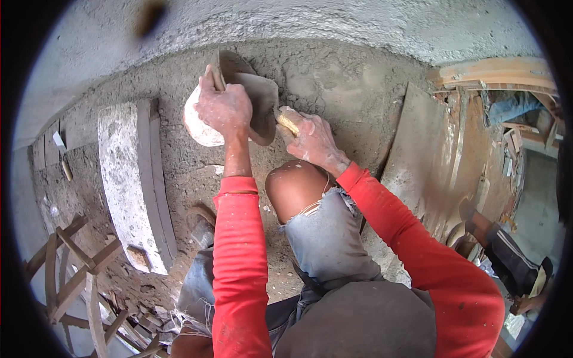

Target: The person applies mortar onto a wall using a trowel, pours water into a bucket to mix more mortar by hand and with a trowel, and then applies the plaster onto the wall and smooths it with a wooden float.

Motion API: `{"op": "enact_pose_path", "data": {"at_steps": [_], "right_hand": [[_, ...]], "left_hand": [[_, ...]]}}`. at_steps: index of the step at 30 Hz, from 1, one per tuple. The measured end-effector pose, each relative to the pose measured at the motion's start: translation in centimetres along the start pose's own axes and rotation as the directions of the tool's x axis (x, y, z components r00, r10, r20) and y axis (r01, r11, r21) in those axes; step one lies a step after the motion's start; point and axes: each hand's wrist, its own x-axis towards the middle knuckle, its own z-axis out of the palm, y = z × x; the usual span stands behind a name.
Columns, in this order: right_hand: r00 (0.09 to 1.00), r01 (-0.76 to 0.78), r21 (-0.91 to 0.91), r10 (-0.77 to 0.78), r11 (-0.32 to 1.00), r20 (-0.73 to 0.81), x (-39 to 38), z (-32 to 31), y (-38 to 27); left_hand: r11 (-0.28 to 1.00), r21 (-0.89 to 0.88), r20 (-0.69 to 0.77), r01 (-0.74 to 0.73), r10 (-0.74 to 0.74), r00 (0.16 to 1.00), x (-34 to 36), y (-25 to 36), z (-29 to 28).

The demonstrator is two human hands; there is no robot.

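Note:
My left hand (224,107) is closed round a short wooden handle (217,77). Just beyond it is a curved grey piece, though how the two join is hidden. Under and beside this hand is a rounded, shallow pan (200,122), whitish outside and smeared with grey mortar. In my right hand (316,140) is a trowel by its yellowish handle (288,121). The trowel's metal shank points toward the pan's right side, and its blade is hard to tell from the grey surface there. Wet-looking grey mortar (334,80) covers the ground beyond both hands.
A rough plastered wall (334,24) curves along the far side. To the left lies a white-splashed beam (128,173), with a wooden frame (77,268) nearer me. Boards (412,143) lean at the right. Another person's leg (507,256) shows at the far right.

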Motion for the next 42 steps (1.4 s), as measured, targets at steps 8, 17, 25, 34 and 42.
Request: {"op": "enact_pose_path", "data": {"at_steps": [8, 17, 25, 34, 42], "right_hand": [[0.915, -0.324, -0.294, 0.218, 0.899, -0.340, 2.0, -8.4, 15.6], [0.931, -0.345, -0.083, 0.329, 0.935, -0.161, 2.1, -5.3, 16.1], [0.966, -0.256, -0.014, 0.255, 0.967, -0.042, 7.4, 0.8, 13.1], [0.994, -0.056, -0.020, 0.058, 0.998, 0.091, 3.9, -0.9, 2.8], [0.876, -0.481, 0.126, 0.480, 0.868, 0.041, -6.4, -2.3, 6.5]], "left_hand": [[0.998, 0.019, -0.050, -0.063, 0.064, 0.997, 0.0, -0.7, 0.9], [1.000, -0.019, 0.040, 0.007, -0.006, 0.999, 0.6, -0.8, 0.4], [0.997, -0.011, -0.006, -0.071, 0.071, 0.997, 0.2, -1.3, 1.2], [1.000, 0.013, -0.001, -0.007, 0.007, 1.000, 0.2, 0.4, 0.2], [0.999, 0.043, -0.003, -0.019, 0.019, 1.000, 0.0, -0.4, 0.5]]}}
